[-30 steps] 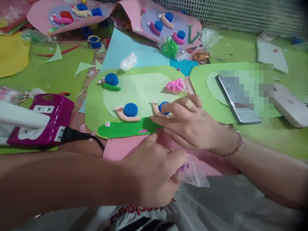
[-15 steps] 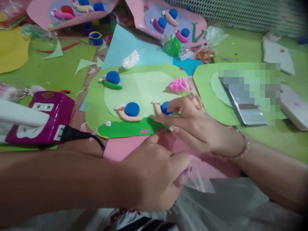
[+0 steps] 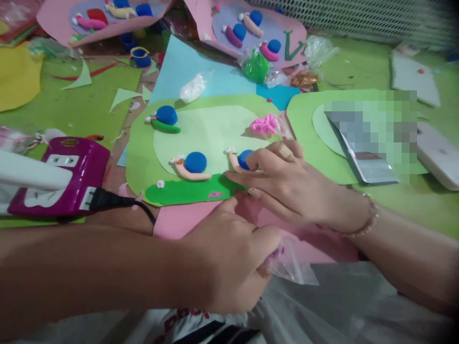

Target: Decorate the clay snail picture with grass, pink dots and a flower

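Observation:
My left hand [image 3: 236, 253] is closed around a clear plastic bag [image 3: 296, 265] with purple clay in it. Its foremost fingers reach the lower edge of a green clay strip [image 3: 179, 190]. My right hand [image 3: 283, 179] lies over the strip's right end, index finger stretched out and thumb apart below it; what is under the fingertips is hidden. The strip, with a small white flower and pink bits, runs along a green paper sheet [image 3: 139, 157]. Clay snails with blue shells sit there: a beige one [image 3: 193, 165], a green one [image 3: 165, 119], and another beige snail [image 3: 234, 160], partly covered by my right hand.
Pink clay [image 3: 267, 125] and white clay [image 3: 193, 87] lie in wraps on and behind the sheet. At left is a purple power strip [image 3: 89, 162] with a black plug. To the right are a second green sheet [image 3: 304, 114] and a phone [image 3: 439, 155]. Snail-decorated pink sheets [image 3: 201, 28] stand behind.
The view has shifted slightly. My right hand's curled fingers have lifted a little, showing a beige band on one of them. My left hand keeps hold of the bag.

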A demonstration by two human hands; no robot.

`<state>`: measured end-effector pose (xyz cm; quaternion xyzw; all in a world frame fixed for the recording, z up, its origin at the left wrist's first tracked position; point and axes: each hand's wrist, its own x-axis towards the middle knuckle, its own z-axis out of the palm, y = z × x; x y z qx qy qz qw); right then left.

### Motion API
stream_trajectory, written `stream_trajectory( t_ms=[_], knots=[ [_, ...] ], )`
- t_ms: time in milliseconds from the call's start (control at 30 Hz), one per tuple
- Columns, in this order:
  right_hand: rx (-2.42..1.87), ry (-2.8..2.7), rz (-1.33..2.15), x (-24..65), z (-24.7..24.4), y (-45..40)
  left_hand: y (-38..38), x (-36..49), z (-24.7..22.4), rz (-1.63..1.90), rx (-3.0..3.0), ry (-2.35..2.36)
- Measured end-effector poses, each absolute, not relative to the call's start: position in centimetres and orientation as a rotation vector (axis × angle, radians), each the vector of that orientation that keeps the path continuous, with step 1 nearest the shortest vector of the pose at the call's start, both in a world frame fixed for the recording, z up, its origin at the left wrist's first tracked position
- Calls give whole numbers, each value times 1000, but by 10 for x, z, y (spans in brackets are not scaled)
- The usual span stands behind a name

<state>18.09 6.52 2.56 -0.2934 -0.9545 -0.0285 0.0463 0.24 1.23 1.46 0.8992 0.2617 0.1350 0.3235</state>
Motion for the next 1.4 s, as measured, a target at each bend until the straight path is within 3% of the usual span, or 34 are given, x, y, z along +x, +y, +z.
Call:
stream_trajectory(
  t_ms=[433,633,733,933,1200,1400],
  knots=[
    [-866,-2832,-1,183,27,69,13,2,12,389,2354,669],
    [-552,-2458,548,192,49,60,5,-2,10,420,2431,408],
    [-284,-2328,726,188,50,46,6,-2,11,266,2321,512],
    [46,-2345,472,181,36,40,12,2,16,156,2078,678],
    [-74,-2186,634,187,35,40,14,1,27,134,2012,677],
    [-65,-2316,546,186,39,41,15,0,25,162,1988,756]
  ],
)
